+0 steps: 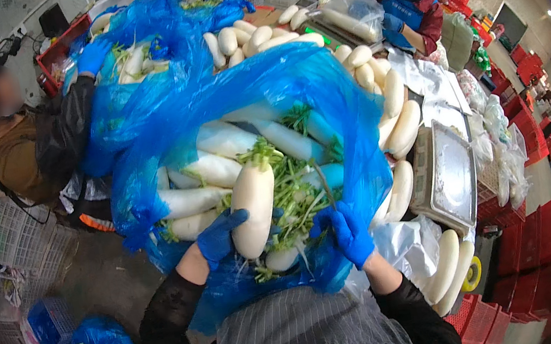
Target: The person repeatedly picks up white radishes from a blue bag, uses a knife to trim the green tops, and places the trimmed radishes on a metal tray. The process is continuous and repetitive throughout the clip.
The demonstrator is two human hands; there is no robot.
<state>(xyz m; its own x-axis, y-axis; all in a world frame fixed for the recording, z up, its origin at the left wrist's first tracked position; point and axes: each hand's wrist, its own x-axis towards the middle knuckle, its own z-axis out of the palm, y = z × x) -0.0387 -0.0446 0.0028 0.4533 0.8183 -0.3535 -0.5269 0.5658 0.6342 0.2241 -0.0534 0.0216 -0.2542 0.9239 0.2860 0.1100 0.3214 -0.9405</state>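
Observation:
A white daikon radish (254, 210) with trimmed green stalks at its top is gripped by my left hand (218, 236), gloved in blue. It is held upright above an open blue plastic bag (355, 133). My right hand (344, 232), also in a blue glove, is closed around the lower end of a thin, dark, upright object (324, 183), possibly a knife seen edge-on; its kind is unclear. Under both hands lie cut radish greens (297, 190). More daikon (211, 168) rest inside the bag, some behind its translucent film.
Bare daikon (402, 129) are heaped beyond and right of the bag. A metal-topped scale (449, 175) and a clear plastic bag (407, 246) stand at the right. One co-worker (30, 139) reaches in from the left, another (412, 12) handles bagged daikon at upper right. Crates (19, 245) stand lower left.

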